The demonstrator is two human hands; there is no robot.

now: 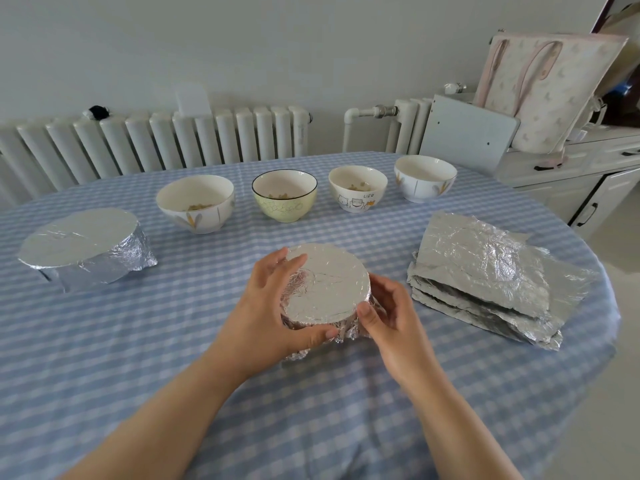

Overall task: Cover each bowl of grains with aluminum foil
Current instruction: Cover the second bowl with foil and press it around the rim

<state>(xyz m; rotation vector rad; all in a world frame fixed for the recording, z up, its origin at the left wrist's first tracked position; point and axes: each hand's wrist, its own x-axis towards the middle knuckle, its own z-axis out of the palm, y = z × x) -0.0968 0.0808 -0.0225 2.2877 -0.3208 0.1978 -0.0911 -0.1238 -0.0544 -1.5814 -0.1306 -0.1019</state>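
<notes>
On the checked table (138, 341) before a white radiator (156, 140), a foil-wrapped bowl (325, 285) sits between the left hand (273, 306), curled round its near side, and the right hand (384, 313), fingers bent against its right edge, with spare foil sheets (491, 271) beside it.

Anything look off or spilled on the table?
No spills. Only oddity: the foil on the far-left covered bowl flares out in loose flaps onto the tablecloth instead of hugging the sides.
</notes>
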